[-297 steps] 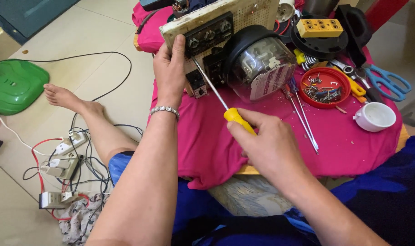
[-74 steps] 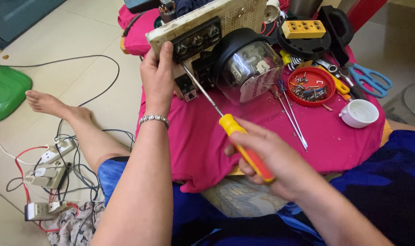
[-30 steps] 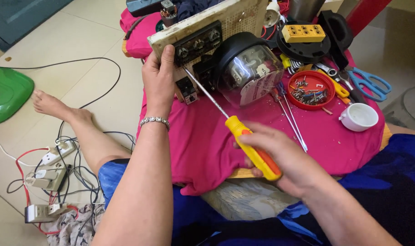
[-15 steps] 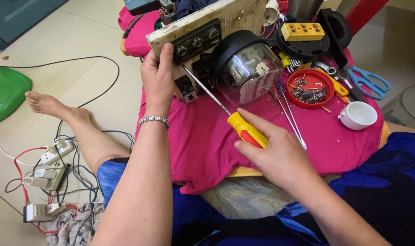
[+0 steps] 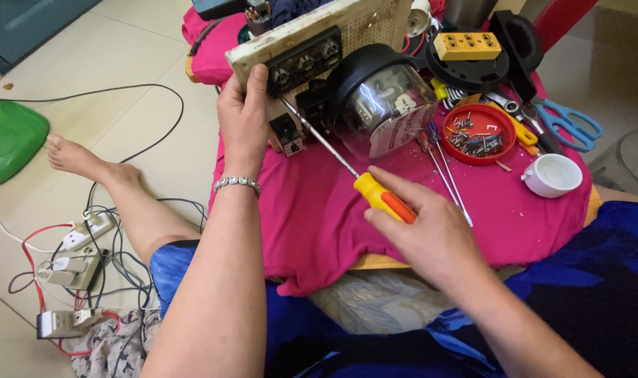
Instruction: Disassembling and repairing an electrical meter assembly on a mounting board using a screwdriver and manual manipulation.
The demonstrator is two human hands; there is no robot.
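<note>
Pink cloth (image 5: pixel 319 224) | left hand (image 5: pixel 243 126) fingers clasp board (image 5: pixel 312 42) | right hand (image 5: pixel 431 234) fingers grip yellow-handled screwdriver (image 5: pixel 375 196)

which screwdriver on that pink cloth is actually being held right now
The screwdriver with the yellow and orange handle, gripped by the right hand, tip at the switch board. Two thin screwdrivers lie loose beside the red dish.

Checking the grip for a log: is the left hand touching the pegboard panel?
Touching. The head view shows the left hand wrapped over the pegboard panel's lower edge, thumb pressed on its face, while the right hand holds the screwdriver.
</note>
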